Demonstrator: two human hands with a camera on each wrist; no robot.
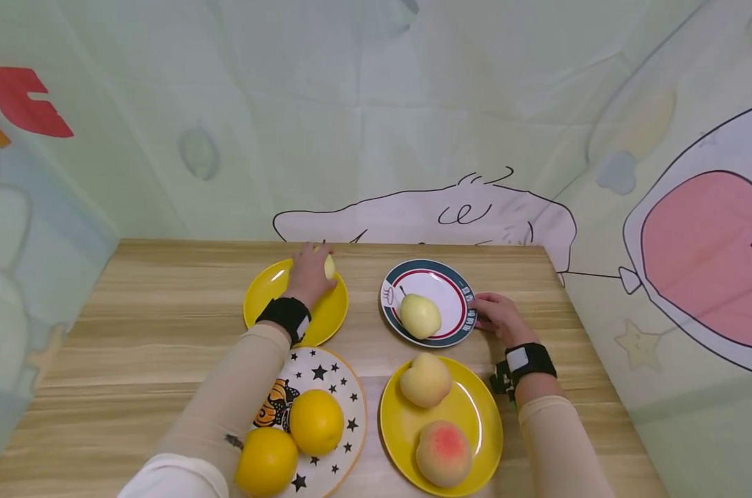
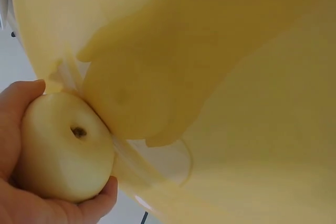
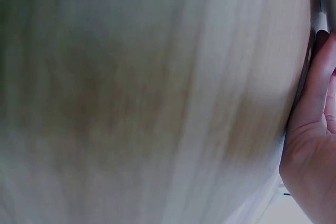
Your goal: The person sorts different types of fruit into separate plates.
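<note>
My left hand (image 1: 310, 277) reaches over the upper yellow plate (image 1: 260, 297) and grips a pale yellow pear (image 1: 330, 267). In the left wrist view, fingers and thumb wrap the pear (image 2: 63, 150) from both sides, close against the plate's yellow surface (image 2: 252, 129). My right hand (image 1: 500, 317) holds the right rim of a white plate with a dark blue border (image 1: 441, 287), fingertips over the edge. A second pear (image 1: 420, 316), stem up, lies on that plate. The right wrist view shows my right hand (image 3: 315, 129) low beside the wooden tabletop.
Nearer me, a white plate with black stars (image 1: 344, 443) carries two oranges (image 1: 316, 422), partly behind my left forearm. Beside it, another yellow plate (image 1: 481, 429) bears two peaches (image 1: 444, 453). The wooden table (image 1: 164, 332) meets printed cloth walls at its back and sides.
</note>
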